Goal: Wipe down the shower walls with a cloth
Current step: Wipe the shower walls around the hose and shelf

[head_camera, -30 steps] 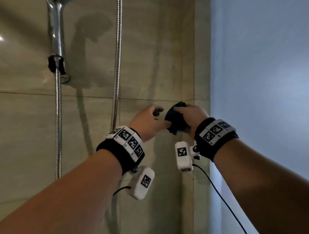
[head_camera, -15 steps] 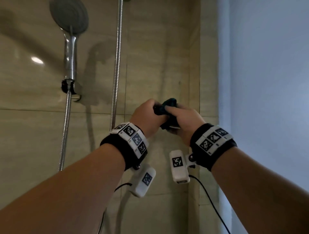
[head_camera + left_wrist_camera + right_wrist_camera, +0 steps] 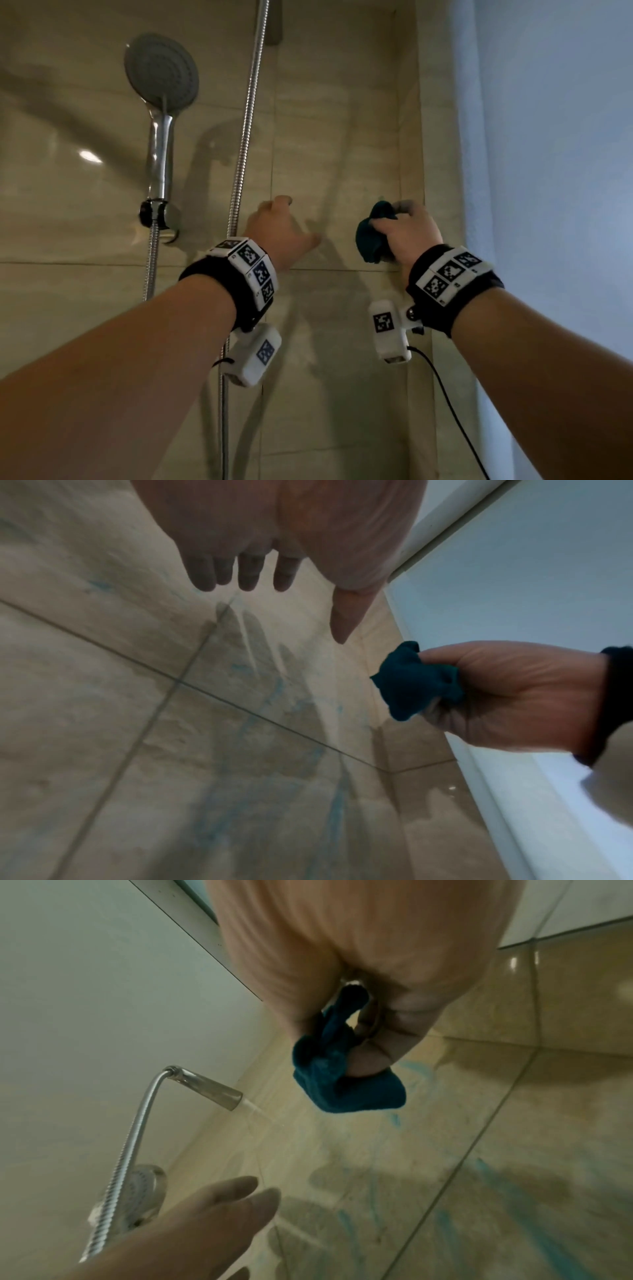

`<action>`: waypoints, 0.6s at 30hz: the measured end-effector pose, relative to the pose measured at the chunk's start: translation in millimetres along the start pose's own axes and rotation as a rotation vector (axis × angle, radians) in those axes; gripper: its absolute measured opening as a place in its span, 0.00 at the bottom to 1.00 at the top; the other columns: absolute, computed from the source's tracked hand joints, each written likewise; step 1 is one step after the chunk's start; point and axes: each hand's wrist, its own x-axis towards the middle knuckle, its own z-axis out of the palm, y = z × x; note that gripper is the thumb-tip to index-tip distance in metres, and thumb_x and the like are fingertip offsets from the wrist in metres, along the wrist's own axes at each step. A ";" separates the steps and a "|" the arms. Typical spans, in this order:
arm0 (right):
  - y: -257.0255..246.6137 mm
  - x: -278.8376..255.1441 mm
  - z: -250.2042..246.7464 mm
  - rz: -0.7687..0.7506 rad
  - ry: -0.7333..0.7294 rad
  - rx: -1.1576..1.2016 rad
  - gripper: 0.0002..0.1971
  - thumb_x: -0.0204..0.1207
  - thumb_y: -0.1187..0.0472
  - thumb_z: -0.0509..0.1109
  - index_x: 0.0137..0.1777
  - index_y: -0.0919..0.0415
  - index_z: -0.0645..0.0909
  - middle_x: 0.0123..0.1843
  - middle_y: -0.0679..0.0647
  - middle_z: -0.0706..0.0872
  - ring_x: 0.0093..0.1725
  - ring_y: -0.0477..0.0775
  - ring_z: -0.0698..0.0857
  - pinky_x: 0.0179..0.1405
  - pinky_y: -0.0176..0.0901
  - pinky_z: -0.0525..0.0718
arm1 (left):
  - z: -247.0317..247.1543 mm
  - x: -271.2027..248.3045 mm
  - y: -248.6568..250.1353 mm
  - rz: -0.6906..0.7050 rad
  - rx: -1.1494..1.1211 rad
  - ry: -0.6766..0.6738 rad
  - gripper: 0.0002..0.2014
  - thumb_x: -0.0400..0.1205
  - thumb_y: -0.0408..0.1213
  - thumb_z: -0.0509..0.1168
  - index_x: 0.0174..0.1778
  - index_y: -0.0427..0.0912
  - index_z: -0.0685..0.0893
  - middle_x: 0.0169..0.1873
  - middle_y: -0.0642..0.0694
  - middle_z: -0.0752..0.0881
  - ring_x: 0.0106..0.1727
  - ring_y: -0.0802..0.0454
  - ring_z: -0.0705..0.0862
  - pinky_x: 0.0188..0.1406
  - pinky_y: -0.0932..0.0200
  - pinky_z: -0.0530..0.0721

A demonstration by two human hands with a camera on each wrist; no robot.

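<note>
Gripping a bunched dark teal cloth (image 3: 371,236), the right hand (image 3: 409,233) is raised in front of the beige tiled shower wall (image 3: 329,144), close to the corner where the tiles meet a pale bluish panel (image 3: 548,171); the fingers and thumb curl round the cloth, part of which bulges out to the left of the fist and a little above it. From the right wrist view the cloth (image 3: 339,1074) hangs out of the closed fingers just off the glossy tile, and whether it touches the wall cannot be told. Beside it, apart from the cloth, the left hand (image 3: 281,229) is lifted to about the same height with nothing in it; the left wrist view shows its fingers (image 3: 248,574) straight and slightly spread, the thumb pointing toward the cloth (image 3: 413,681), fingertips close to the wall with contact not resolvable. Faint teal smears and dark shadows or damp patches mark the tiles (image 3: 274,696) below both hands. On the wall to the left, a round grey shower head (image 3: 161,70) sits upright in a black bracket (image 3: 153,212), and a ribbed metal hose (image 3: 245,137) runs down the wall just left of the left hand. Both wrists carry black bands with white coded markers (image 3: 255,267) and a white camera unit (image 3: 390,330) below
</note>
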 end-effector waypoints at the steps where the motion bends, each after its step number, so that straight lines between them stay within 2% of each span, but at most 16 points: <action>1: -0.4 2.1 0.4 -0.018 0.016 -0.014 0.20 0.77 0.62 0.80 0.66 0.50 0.79 0.57 0.56 0.87 0.51 0.60 0.90 0.32 0.48 0.91 | -1.1 4.8 -4.5 -0.010 0.024 -0.001 0.49 0.77 0.58 0.77 0.90 0.48 0.60 0.88 0.40 0.63 0.87 0.37 0.64 0.84 0.40 0.70; 4: -0.1 9.2 3.0 -0.067 0.055 -0.053 0.17 0.78 0.64 0.78 0.64 0.49 0.82 0.54 0.53 0.88 0.48 0.56 0.90 0.36 0.48 0.92 | 0.3 17.8 -15.2 -0.064 0.120 -0.044 0.59 0.75 0.60 0.79 0.92 0.55 0.46 0.92 0.48 0.42 0.92 0.41 0.40 0.90 0.35 0.53; 6: 0.8 12.7 4.6 -0.128 0.084 -0.162 0.16 0.79 0.63 0.76 0.64 0.49 0.84 0.49 0.47 0.87 0.45 0.49 0.88 0.42 0.47 0.91 | 3.6 25.1 -19.9 -0.084 0.170 -0.058 0.65 0.73 0.61 0.80 0.92 0.55 0.38 0.91 0.47 0.34 0.91 0.38 0.33 0.90 0.33 0.46; 8: 3.1 16.2 5.4 -0.178 0.114 -0.253 0.16 0.80 0.63 0.74 0.66 0.49 0.86 0.45 0.42 0.86 0.45 0.45 0.86 0.46 0.45 0.90 | 8.2 29.4 -24.2 -0.091 0.199 -0.038 0.70 0.70 0.63 0.81 0.92 0.51 0.34 0.91 0.44 0.31 0.90 0.34 0.31 0.88 0.31 0.43; 12: 9.3 23.4 11.0 -0.255 0.162 -0.408 0.21 0.82 0.64 0.68 0.73 0.49 0.84 0.52 0.46 0.87 0.44 0.46 0.83 0.32 0.31 0.74 | 22.2 34.6 -39.7 -0.064 0.250 -0.038 0.74 0.66 0.70 0.79 0.91 0.46 0.31 0.88 0.45 0.26 0.88 0.34 0.27 0.87 0.33 0.38; 15: 10.5 26.0 14.3 -0.301 0.195 -0.452 0.23 0.84 0.64 0.65 0.77 0.47 0.82 0.50 0.46 0.86 0.37 0.38 0.79 0.28 0.29 0.72 | 27.0 36.2 -55.4 -0.006 0.286 -0.052 0.74 0.67 0.75 0.75 0.90 0.45 0.29 0.87 0.46 0.22 0.87 0.35 0.23 0.86 0.35 0.32; 16: 9.6 26.8 15.0 -0.320 0.213 -0.455 0.23 0.84 0.63 0.64 0.77 0.47 0.82 0.50 0.46 0.86 0.36 0.38 0.79 0.28 0.29 0.72 | 27.3 35.9 -59.6 0.012 0.299 -0.054 0.74 0.68 0.75 0.74 0.90 0.45 0.28 0.87 0.46 0.22 0.87 0.35 0.22 0.85 0.36 0.30; 18: 6.3 29.6 15.0 -0.372 0.248 -0.465 0.22 0.85 0.63 0.63 0.76 0.47 0.83 0.57 0.51 0.88 0.42 0.46 0.82 0.31 0.31 0.74 | 27.8 34.8 -62.2 0.036 0.313 -0.058 0.73 0.69 0.74 0.74 0.89 0.45 0.28 0.87 0.45 0.21 0.86 0.35 0.21 0.84 0.37 0.28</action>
